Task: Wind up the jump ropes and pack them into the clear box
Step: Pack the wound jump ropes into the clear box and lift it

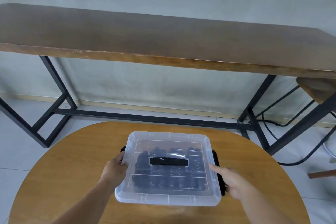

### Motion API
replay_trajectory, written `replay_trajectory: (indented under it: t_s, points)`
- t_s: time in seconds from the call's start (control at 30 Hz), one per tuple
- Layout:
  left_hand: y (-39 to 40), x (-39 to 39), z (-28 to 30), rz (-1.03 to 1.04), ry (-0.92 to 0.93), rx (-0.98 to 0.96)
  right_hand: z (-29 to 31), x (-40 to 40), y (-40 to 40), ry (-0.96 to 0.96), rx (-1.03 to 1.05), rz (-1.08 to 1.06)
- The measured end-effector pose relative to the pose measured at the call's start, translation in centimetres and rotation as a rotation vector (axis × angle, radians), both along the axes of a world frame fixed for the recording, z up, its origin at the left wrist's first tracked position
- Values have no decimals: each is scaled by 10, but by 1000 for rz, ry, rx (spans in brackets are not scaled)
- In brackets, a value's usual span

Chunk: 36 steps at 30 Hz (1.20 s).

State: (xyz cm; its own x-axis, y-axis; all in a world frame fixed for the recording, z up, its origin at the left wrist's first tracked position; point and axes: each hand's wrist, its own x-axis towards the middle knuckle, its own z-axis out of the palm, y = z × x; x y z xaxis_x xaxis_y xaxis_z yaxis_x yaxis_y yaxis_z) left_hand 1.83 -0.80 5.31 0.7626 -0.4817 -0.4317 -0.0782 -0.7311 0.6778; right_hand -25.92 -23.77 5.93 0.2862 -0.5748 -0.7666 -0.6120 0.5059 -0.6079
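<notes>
Head view puts the box [168,168] near the middle of the round table [72,160], lid [169,136] on, with dark ropes [163,172] showing through the clear plastic inside it. Left of the box, my left hand [114,169] grips its left edge, fingers curled over the lid rim just by the black latch [123,149]. Right of the box, my right hand [234,182] lies against the right latch [221,182], index finger straight along the lid edge; I cannot tell how its other fingers lie. I judge the packing done and the closing step in hand. To do it well, I would press the lid down evenly on both sides, check no rope is caught under the rim, then snap each latch fully home while the opposite hand steadies the box. Beyond the box stands a long bench [163,42].
</notes>
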Motion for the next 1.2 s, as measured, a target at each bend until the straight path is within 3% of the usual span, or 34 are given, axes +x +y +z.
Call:
replay_trajectory:
  t_s: [0.4, 0.93, 1.1, 1.2]
  points:
    - [0, -2, -6, -26, -33, 11, 3, 22, 12, 125, -300, 89]
    - [1, -1, -2, -18, 18, 1, -12, 29, 8, 304, -473, 233]
    - [9, -1, 6, 103, 93, -32, -21, 36, 3, 411, -499, 303]
    - [17, 6, 3, 154, 75, 45, -23, 40, 4, 445, -543, 328]
